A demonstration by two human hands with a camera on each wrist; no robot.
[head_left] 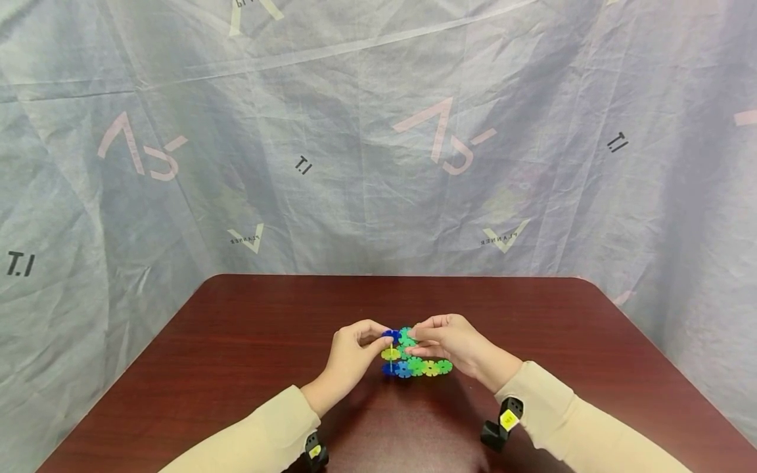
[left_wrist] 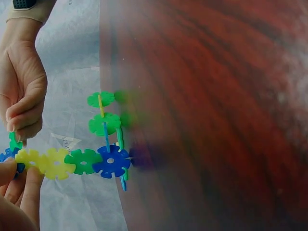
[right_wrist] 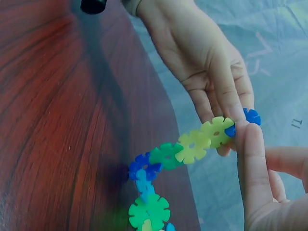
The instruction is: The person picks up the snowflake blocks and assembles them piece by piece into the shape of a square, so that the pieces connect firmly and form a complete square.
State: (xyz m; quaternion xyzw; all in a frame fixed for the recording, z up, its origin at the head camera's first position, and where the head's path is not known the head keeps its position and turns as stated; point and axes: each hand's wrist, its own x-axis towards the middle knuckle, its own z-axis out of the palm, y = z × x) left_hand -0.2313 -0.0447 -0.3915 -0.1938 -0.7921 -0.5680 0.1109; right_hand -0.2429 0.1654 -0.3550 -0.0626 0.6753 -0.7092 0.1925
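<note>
Several snowflake-shaped plastic discs in blue, green and yellow are slotted together into one structure above the table; its lower row (head_left: 416, 366) runs sideways. From the left, my left hand (head_left: 349, 355) pinches the blue disc (head_left: 390, 336) at the top between thumb and fingers. My right hand (head_left: 458, 345) pinches the green disc (head_left: 405, 337) beside it, the two hands close together. In the left wrist view, a chain of yellow discs (left_wrist: 57, 163), a green disc (left_wrist: 83, 161) and a blue disc (left_wrist: 111, 161) leads down from the left fingers. The fingertips partly hide the upper joint.
The dark red wooden table (head_left: 266, 315) has rounded far corners. A grey printed cloth (head_left: 355, 131) hangs behind and at both sides. Black wrist cameras sit on the cuffs, one on the right wrist (head_left: 503, 424).
</note>
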